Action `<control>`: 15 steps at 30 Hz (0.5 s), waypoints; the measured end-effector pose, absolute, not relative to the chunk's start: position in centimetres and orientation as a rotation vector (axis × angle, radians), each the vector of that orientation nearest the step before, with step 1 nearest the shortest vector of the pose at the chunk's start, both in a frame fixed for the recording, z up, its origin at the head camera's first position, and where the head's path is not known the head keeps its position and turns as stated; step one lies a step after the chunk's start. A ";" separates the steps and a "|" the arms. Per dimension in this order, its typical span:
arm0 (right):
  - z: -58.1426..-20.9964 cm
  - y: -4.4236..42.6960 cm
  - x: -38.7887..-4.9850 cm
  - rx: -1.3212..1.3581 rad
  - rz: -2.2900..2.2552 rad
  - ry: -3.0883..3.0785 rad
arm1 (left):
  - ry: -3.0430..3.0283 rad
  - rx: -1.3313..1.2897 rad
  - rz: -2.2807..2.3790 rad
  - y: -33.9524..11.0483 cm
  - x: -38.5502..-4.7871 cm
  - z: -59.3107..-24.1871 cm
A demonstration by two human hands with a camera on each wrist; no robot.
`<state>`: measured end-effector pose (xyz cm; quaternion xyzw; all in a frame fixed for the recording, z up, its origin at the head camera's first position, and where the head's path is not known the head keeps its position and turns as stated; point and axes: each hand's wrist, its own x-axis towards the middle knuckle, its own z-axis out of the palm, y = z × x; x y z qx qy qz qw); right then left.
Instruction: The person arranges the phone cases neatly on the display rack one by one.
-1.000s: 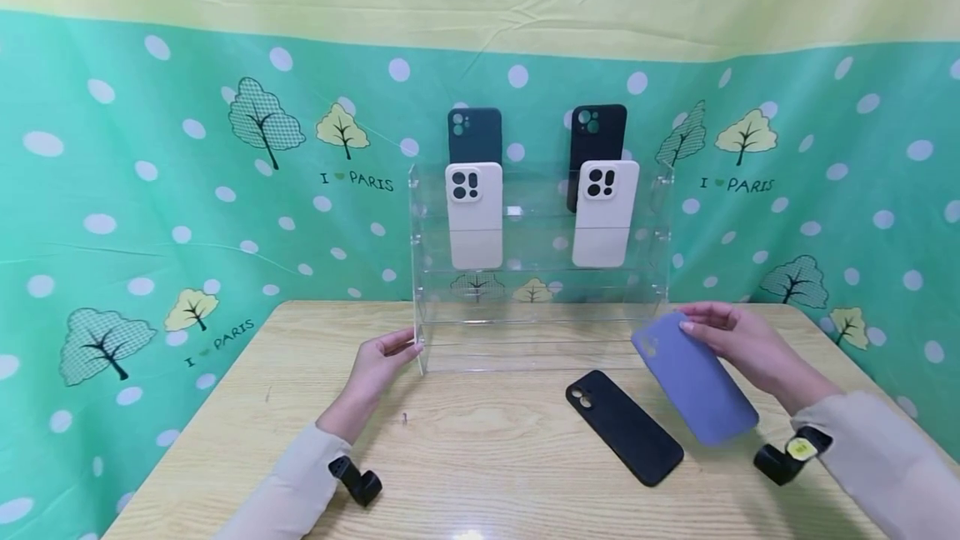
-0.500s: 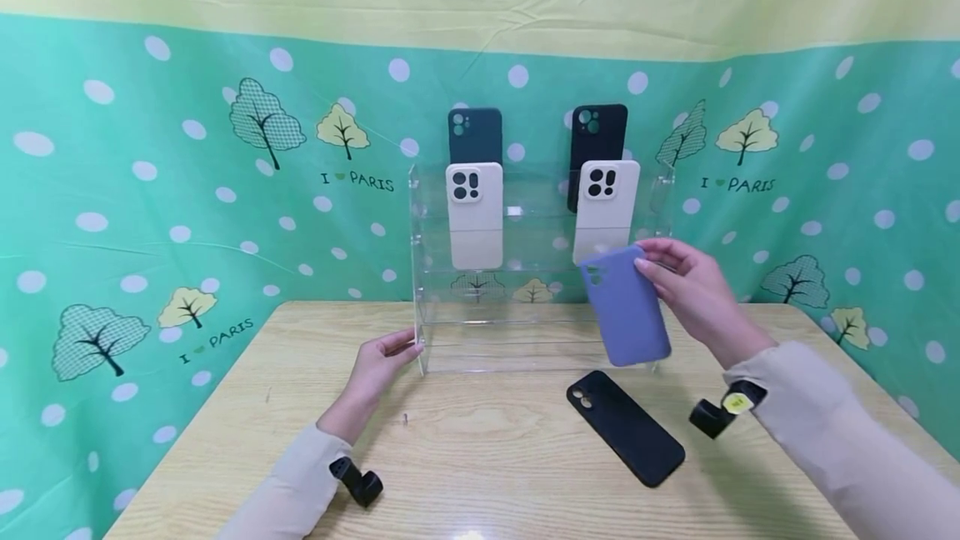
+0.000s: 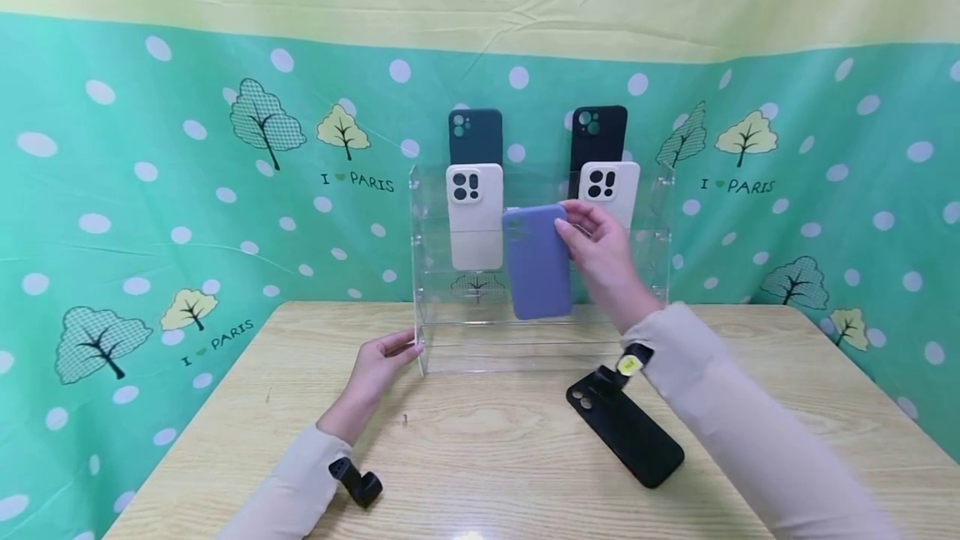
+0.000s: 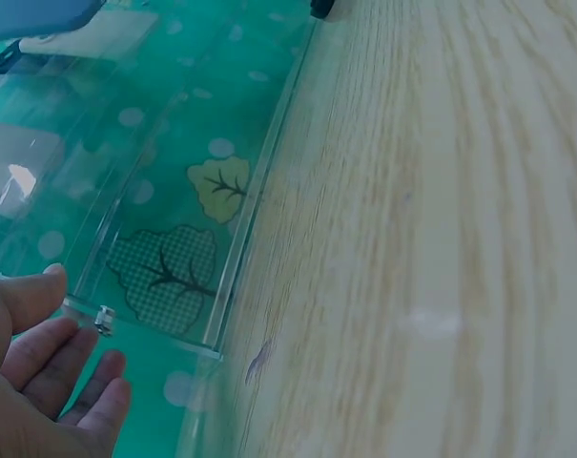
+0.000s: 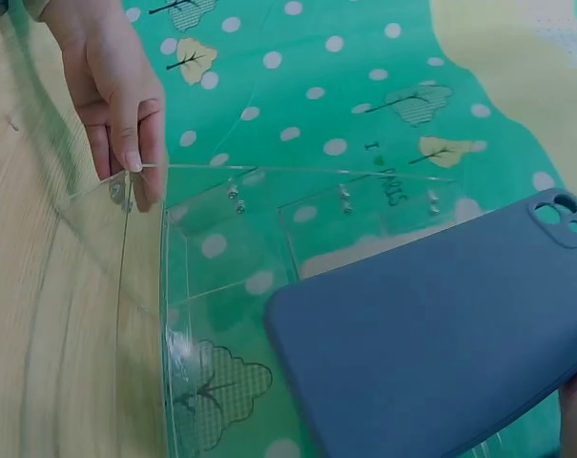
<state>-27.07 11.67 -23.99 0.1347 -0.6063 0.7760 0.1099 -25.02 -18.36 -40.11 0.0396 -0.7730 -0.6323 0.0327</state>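
My right hand [image 3: 603, 261] pinches a lavender-blue phone case [image 3: 538, 265] by its upper right edge, thumb in front. The case is upright in front of the clear acrylic stand [image 3: 480, 346], its camera cutouts at the top left; in the right wrist view the phone case [image 5: 431, 324] fills the lower right. At the stand's left side panel, my left hand [image 3: 377, 365] pinches the edge between thumb and fingers; the left wrist view shows this hand [image 4: 40, 372] too. On the stand are a white case [image 3: 475, 219], another white case [image 3: 618, 198] partly hidden by my right hand, a dark teal case [image 3: 476, 134] and a black case [image 3: 598, 132].
A black phone case [image 3: 637, 440] lies flat on the wooden table [image 3: 480, 457] below my right forearm, whose wrist camera [image 3: 618, 373] covers part of it. Behind the stand hangs a green dotted cloth [image 3: 315, 265] with tree prints.
My right hand has carried the lavender-blue case leftward and up from the table's right side to the front of the stand, turning it more upright. My left hand has stayed put.
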 end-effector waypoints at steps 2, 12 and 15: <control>-23.8 10.4 -27.7 0.424 2.245 -1.785 | -2.380 0.121 -1.940 -18.5 -25.1 -40.1; -22.7 5.9 -30.1 0.521 2.179 -1.636 | -2.390 0.120 -1.940 -18.5 -25.2 -40.2; -23.1 5.2 -30.5 0.519 2.164 -1.600 | -2.396 0.123 -1.940 -18.5 -25.1 -40.1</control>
